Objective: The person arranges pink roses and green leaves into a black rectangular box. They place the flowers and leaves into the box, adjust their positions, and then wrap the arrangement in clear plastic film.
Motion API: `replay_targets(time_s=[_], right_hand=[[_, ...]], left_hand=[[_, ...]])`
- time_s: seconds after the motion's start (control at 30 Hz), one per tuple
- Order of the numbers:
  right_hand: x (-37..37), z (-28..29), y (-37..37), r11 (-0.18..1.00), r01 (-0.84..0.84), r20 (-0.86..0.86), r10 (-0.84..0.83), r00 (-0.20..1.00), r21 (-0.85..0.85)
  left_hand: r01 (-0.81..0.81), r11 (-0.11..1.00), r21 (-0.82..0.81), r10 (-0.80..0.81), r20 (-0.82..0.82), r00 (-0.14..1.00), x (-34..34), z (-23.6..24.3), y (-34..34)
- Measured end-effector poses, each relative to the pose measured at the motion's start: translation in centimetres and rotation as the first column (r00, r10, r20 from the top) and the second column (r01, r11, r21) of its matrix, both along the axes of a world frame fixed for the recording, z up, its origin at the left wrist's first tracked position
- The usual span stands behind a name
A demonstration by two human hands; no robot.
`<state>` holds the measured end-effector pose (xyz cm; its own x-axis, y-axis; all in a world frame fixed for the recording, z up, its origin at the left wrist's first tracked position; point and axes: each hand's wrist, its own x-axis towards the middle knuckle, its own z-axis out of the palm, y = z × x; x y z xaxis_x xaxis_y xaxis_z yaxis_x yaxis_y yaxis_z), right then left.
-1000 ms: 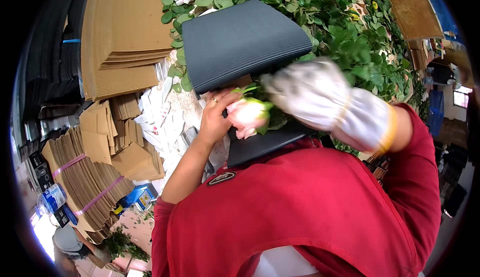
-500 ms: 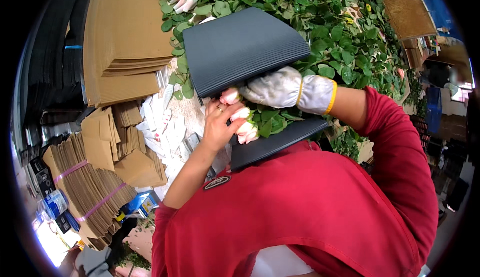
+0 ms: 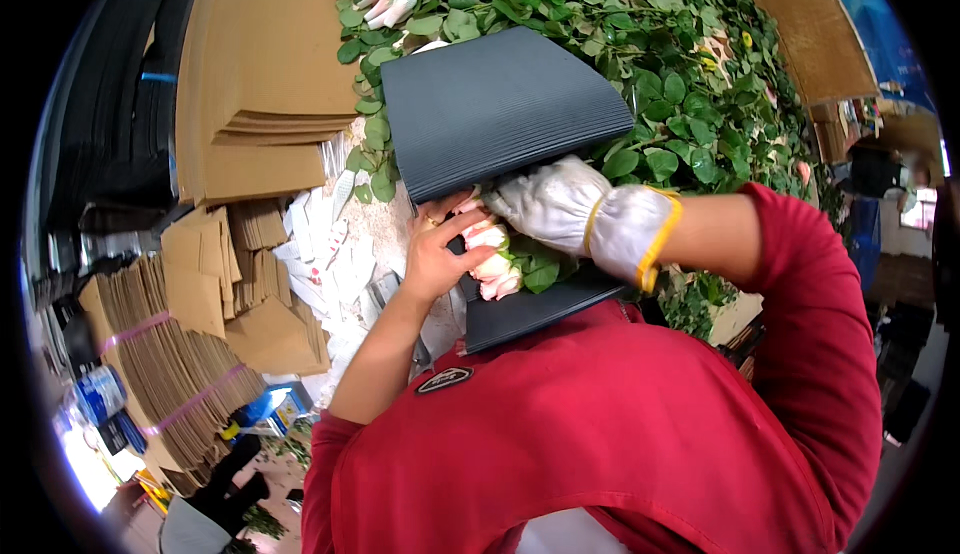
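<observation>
Several pale pink roses [image 3: 488,272] with green leaves lie in a row on the lower part of a dark grey ribbed sheet [image 3: 540,311]. Its upper part [image 3: 505,104] stands raised and folded over beyond them. My bare left hand [image 3: 437,252], with a ring on it, is at the rose heads from the left, thumb and fingers apart and touching the petals. From the right comes my right hand [image 3: 548,204] in a white glove with yellow trim. It is closed at the topmost rose, just below its head; the fingertips are partly hidden by the raised sheet.
Leafy rose stems [image 3: 690,104] cover the table beyond, with several wrapped pale rose heads [image 3: 395,6] at the far left. Stacked cardboard sheets [image 3: 265,64], strapped cardboard pieces [image 3: 170,344] and white paper scraps [image 3: 325,239] are on the left. A brown board [image 3: 800,19] stands far right.
My gloved right hand has shifted slightly, and the topmost rose is now mostly hidden under the sheet and hands. My left hand stays at the rose heads. The whole view has moved a little.
</observation>
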<state>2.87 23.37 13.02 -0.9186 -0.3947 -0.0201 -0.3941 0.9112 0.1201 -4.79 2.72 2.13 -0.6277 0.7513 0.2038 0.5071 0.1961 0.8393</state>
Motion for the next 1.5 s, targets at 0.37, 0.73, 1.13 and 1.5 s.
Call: replay_targets(time_s=[0.37,0.73,1.13,1.5], right_hand=[[0.4,-2.7,0.6,0.983,0.001,0.211,0.039,0.977,-0.185],[-2.4,2.2,-1.3,0.998,0.043,0.57,-0.062,0.819,0.046],[0.8,-2.8,-0.7,0.961,-0.017,0.171,0.067,0.983,-0.275],[0.8,-1.6,-1.3,0.879,0.311,0.438,-0.134,0.889,-0.362]], left_hand=[[-0.257,0.962,0.093,0.209,0.358,0.91,2.2,0.7,-2.9],[-0.089,0.979,-0.185,0.106,0.089,0.99,4.1,2.9,-2.6],[-0.15,0.961,-0.234,0.186,0.139,0.973,4.6,2.7,-2.4],[-0.176,0.96,-0.218,0.207,0.132,0.969,4.7,2.4,-2.0]])
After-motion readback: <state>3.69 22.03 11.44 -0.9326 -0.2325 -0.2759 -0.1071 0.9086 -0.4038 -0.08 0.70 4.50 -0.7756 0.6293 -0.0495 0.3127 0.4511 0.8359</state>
